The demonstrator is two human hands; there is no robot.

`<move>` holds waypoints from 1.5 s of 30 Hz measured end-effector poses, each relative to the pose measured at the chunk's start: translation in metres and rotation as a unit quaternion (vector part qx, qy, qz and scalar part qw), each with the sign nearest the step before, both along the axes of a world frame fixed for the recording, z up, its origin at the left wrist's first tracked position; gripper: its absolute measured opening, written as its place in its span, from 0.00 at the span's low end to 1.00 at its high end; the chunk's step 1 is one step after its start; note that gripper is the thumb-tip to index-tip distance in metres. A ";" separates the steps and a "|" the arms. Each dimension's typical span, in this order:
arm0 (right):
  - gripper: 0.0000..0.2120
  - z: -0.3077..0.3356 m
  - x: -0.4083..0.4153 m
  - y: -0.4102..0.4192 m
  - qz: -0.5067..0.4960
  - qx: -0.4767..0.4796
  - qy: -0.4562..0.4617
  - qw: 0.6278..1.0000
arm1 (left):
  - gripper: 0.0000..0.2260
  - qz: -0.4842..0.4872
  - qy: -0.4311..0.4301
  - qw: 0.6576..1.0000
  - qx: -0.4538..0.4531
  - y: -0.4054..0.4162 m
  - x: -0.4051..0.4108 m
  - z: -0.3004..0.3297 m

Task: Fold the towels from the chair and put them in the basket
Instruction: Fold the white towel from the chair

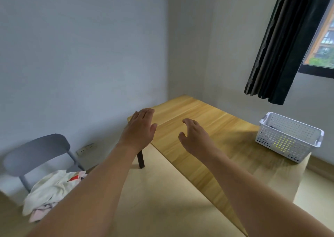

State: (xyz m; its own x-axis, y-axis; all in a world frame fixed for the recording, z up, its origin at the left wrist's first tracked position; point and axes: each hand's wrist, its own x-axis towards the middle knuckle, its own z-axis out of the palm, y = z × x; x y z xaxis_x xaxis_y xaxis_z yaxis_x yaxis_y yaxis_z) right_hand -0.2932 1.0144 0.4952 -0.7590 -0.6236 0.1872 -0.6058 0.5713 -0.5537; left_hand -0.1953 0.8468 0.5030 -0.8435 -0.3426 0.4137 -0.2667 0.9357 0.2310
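A heap of crumpled towels (48,188), mostly cream with pink and red parts, lies on the seat of a grey chair (36,150) at the lower left. A white perforated basket (289,137) stands on the right end of the wooden table (207,121). My left hand (140,128) hovers over the table's left corner with fingers straight and holds nothing. My right hand (194,137) floats above the table's middle, fingers loosely spread and slightly curled, also holding nothing. Both forearms stretch forward, well away from the towels and the basket.
The table stands in a room corner against pale walls. A dark curtain (282,47) hangs by a window (323,38) at the upper right, above the basket. A wall socket (85,149) sits low behind the chair. Light floor lies between chair and table.
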 end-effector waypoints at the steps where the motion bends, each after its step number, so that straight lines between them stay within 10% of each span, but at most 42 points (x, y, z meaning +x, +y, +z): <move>1: 0.24 0.002 0.008 -0.009 0.001 0.000 -0.002 1.000 | 0.22 0.010 0.005 1.000 0.002 -0.013 0.014 0.002; 33: 0.23 -0.044 0.340 -0.549 0.110 0.020 -0.052 0.992 | 0.18 0.138 -0.031 0.987 0.070 -0.549 0.387 -0.072; 45: 0.22 -0.069 0.319 -0.671 0.034 0.071 -0.081 0.994 | 0.20 0.055 -0.084 0.989 0.113 -0.686 0.340 -0.115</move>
State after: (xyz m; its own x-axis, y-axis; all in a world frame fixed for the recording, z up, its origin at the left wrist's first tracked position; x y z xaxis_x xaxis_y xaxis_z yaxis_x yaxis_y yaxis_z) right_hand 0.0259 0.3434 0.4262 -0.7272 -0.6859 -0.0281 -0.5553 0.6118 -0.5633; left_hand 0.1449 0.1610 0.3883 -0.8467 -0.5030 0.1734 -0.4156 0.8288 0.3747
